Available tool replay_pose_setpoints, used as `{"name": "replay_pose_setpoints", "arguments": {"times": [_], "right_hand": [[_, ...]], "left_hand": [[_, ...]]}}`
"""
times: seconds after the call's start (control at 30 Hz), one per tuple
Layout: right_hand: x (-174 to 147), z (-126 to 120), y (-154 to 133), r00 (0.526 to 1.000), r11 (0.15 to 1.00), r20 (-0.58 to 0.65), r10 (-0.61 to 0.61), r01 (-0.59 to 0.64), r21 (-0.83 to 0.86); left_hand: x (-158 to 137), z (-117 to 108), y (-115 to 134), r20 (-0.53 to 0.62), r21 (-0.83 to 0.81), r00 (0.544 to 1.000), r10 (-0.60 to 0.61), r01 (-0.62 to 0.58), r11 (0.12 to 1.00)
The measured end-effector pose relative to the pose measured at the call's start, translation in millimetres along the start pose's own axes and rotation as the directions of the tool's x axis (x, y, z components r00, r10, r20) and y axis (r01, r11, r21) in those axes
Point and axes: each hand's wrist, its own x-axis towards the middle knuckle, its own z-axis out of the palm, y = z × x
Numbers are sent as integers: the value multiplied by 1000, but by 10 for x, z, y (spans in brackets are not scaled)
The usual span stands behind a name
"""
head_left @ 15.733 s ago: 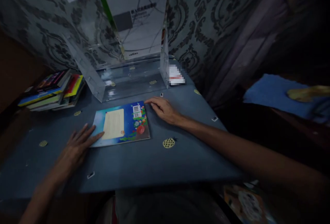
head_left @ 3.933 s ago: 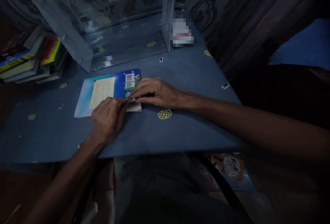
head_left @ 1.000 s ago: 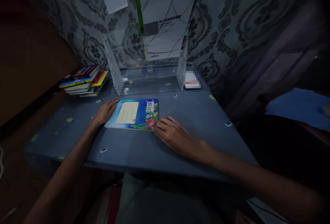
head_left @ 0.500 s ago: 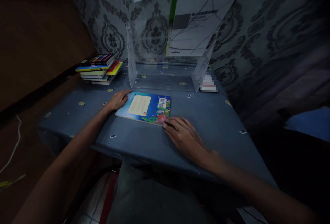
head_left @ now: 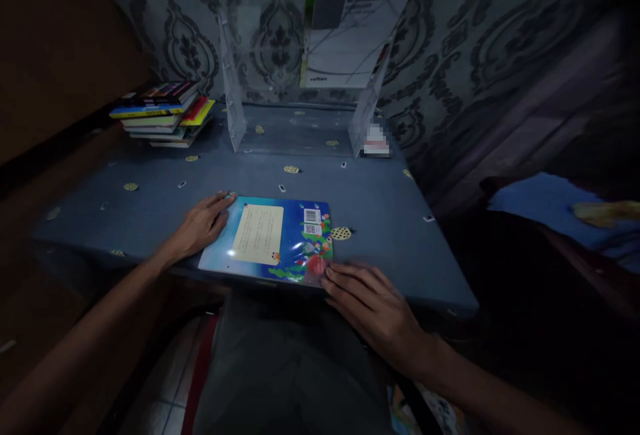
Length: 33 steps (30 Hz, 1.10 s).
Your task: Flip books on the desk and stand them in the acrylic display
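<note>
Head view showed us a blue picture book [head_left: 267, 238] lying back cover up at the near edge of the cloth-covered table [head_left: 395, 241], its barcode toward the far right corner. Our left hand [head_left: 200, 225] lay along the book's left side, fingers stretched out; our right hand [head_left: 375, 305] had its fingertips on the near right corner, thumb hidden. We could not tell whether either hand pinched the book or merely rested against it. Beyond it we saw a clear stand [head_left: 232, 108] with a white-and-green booklet [head_left: 357, 35], and, to the left, a stack of books [head_left: 160, 115].
</note>
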Motion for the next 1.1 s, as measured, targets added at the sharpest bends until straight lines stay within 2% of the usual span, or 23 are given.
{"name": "replay_pose_setpoints", "arguments": {"times": [0.2, 0.27, 0.37, 0.47, 0.57, 0.63, 0.7, 0.8, 0.87, 0.93, 1.0, 1.03, 1.1], "right_hand": [[-153, 16, 90, 987, 991, -120, -105, 113, 64], [-141, 17, 133, 987, 990, -120, -106, 116, 80], [-113, 1, 172, 986, 989, -128, -107, 119, 92], [-63, -50, 202, 984, 989, -137, -114, 125, 77], [65, -197, 249, 983, 990, -137, -122, 130, 52], [217, -363, 291, 982, 990, -140, -125, 132, 42], [421, -552, 351, 981, 995, -174, -86, 93, 35], [773, -738, 532, 950, 990, -284, 133, -114, 82], [979, -711, 743, 898, 935, -289, 331, -273, 225], [1114, -541, 1017, 857, 826, -169, 487, -390, 407], [1158, -269, 1305, 826, 708, -17, 564, -473, 525], [1148, -119, 1433, 802, 664, 23, 597, -511, 546], [1084, 160, 1628, 749, 617, 76, 658, -595, 515]], "left_hand": [[-418, -131, 277, 49, 25, 998, -41, 40, 999], [-600, -206, 382, 88, 47, 994, 65, -69, 997], [-869, -232, 506, 138, 96, 939, 314, -329, 940], [-1039, -138, 531, 44, 224, 926, 374, -374, 900], [-1060, -113, 483, -122, 221, 909, 398, -366, 904], [-981, -242, 463, -238, 131, 895, 376, -354, 926], [-813, -482, 480, -322, 1, 906, 276, -291, 957], [-373, -844, 532, -362, -231, 932, 3, -93, 969], [7, -927, 524, -335, -402, 932, -141, -6, 915], [383, -831, 452, -216, -549, 958, -190, 42, 835], [689, -605, 336, -86, -623, 978, -188, 94, 777], [803, -473, 274, -39, -629, 983, -181, 116, 768], [946, -235, 160, 18, -565, 985, -173, 152, 811]]}}
